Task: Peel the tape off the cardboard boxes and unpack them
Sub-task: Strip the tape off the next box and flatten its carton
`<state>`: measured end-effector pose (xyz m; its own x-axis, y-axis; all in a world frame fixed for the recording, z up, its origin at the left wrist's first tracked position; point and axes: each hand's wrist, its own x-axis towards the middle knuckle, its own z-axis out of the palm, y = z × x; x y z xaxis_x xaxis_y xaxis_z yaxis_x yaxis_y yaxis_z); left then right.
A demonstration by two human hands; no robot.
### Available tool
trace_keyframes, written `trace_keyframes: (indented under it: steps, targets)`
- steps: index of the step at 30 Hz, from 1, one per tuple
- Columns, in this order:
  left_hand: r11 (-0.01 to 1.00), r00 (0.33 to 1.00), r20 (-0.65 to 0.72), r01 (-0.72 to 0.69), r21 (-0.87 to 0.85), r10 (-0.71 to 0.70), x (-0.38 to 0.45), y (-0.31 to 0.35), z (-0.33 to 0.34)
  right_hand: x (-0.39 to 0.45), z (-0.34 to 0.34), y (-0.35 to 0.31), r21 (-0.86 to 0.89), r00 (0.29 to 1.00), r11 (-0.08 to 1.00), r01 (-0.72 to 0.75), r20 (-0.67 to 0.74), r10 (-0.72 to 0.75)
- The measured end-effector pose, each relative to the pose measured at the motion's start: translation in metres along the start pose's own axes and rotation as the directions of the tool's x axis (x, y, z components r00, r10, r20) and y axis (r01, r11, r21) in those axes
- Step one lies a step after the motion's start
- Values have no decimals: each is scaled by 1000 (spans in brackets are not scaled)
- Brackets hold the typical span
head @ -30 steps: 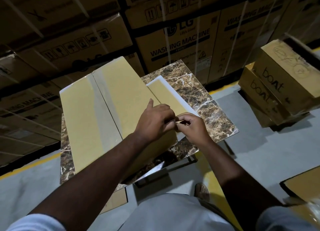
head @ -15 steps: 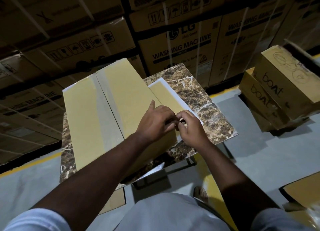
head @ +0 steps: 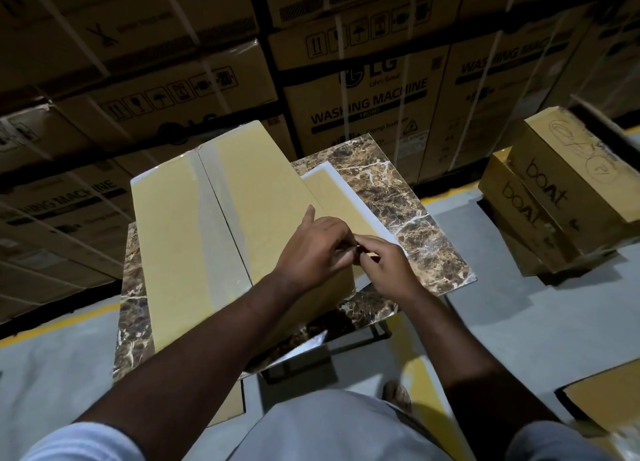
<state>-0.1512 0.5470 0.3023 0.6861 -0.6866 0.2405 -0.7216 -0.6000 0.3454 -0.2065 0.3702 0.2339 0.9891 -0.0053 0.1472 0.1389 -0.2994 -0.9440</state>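
With the cardboard box [head: 194,239] filling the left of the marble table [head: 408,197] and its centre tape [head: 221,239] unpeeled, the left hand [head: 313,249] and right hand [head: 388,265] pinched at its near-right corner, unpacking apparently not begun.

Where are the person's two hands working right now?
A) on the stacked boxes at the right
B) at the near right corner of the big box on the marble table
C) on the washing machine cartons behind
B: the left hand and right hand meet at the near right corner of the big box on the marble table.
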Motion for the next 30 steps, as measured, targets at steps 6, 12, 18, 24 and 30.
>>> trace_keyframes:
  steps: [6,12,18,24,30]
  targets:
    - [997,997,-67,-34,-63,30,0,1,-2,18,-9,-18,-295,965,941,166,-148,-217]
    - [971,990,-26,131,-198,-139,8,-13,-1,23,-25,-55,-446,898,804,392,-3,-440]
    - [971,971,-183,117,-210,-156,2,-6,-8,25,-13,-94,-395,868,800,451,-15,-497]
    - [978,969,-153,179,-109,-194,-34,-8,-34,15,-12,-94,343,974,912,-226,62,218]
    - [739,884,-72,338,-584,-462,-61,-15,-61,3,15,-103,736,944,593,-327,226,240]
